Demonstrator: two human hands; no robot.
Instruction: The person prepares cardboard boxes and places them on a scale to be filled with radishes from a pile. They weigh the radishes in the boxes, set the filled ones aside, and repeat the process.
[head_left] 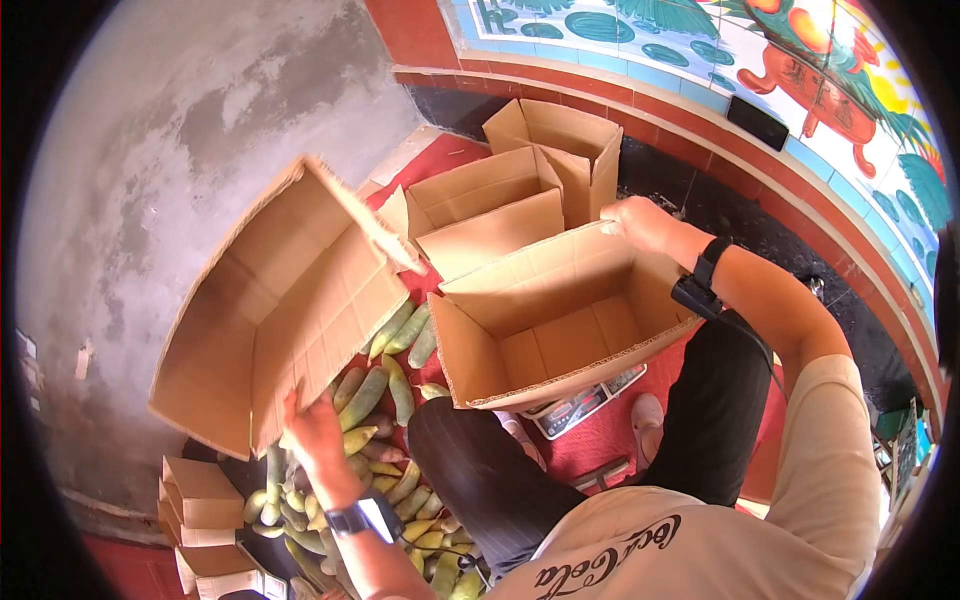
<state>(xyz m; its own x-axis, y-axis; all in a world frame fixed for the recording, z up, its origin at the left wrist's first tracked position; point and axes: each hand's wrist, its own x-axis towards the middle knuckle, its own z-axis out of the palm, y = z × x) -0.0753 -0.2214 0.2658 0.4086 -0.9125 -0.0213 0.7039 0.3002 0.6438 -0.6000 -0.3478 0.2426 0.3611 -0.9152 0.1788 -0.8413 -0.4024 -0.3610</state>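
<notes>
My left hand [312,435] is closed on the lower edge of a tilted cardboard box [330,300], its open top facing me. My right hand [640,225] grips the far right rim of a second cardboard box [560,355], which is open and bare inside. This second box is in front of my knees, above a scale [585,405] whose keypad shows below its near side. Under the tilted box and beside my left leg lies a heap of long green and yellowish vegetables [365,400]; the tilted box hides part of it.
Two more open cardboard boxes, one nearer [490,225] and one farther [585,145], stand at the back. Smaller cartons [205,500] are at the lower left. A bare plaster wall [200,120] rises on the left; a painted tile wall [680,40] is behind. Red cloth [590,450] covers the floor.
</notes>
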